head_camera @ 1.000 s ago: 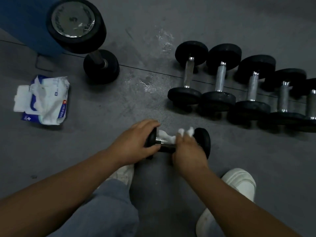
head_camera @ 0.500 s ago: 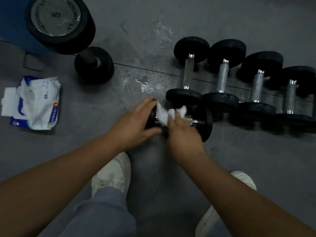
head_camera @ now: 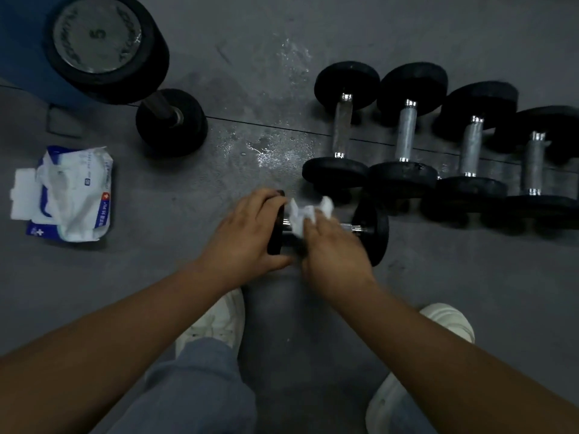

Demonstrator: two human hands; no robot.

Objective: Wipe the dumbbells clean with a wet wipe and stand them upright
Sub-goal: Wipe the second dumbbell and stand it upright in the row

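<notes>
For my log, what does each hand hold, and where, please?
Left hand grips the dumbbell by its end; right hand holds a wet wipe on its handle.

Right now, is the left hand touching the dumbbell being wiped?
Touching. The head view shows the left hand curled over the dumbbell's end plate; the right hand holds the wet wipe on its handle.

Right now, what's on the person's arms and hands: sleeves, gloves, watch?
Left forearm and right forearm bare to the frame edge, no sleeve in view. Left hand and right hand ungloved; no watch, band or ring visible. Right hand slightly motion-blurred.
</notes>
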